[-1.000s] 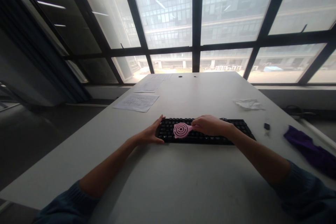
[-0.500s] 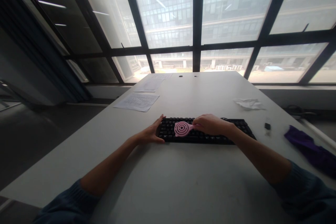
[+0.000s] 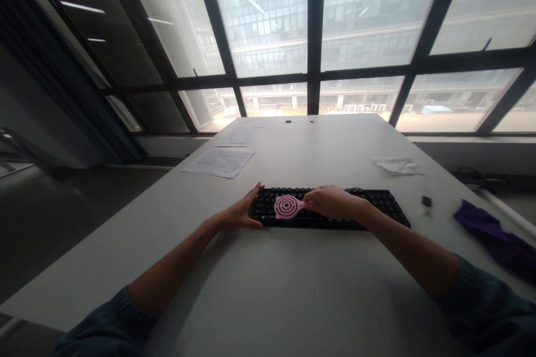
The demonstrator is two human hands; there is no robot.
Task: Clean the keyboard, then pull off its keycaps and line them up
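A black keyboard lies across the white table in front of me. My left hand grips its left end, thumb at the near edge and fingers at the far edge. Closed around the handle of a pink hairbrush is my right hand. The brush's round spiral head is over the left part of the keys, bristles facing down. My right hand and forearm hide the middle of the keyboard.
Several written sheets of paper lie at the left of the white table. To the right are a crumpled tissue, a small black item and a purple cloth. Large windows stand behind the table.
My right hand has moved the hairbrush slightly left and toward me over the keys. My left hand and the keyboard stay in place.
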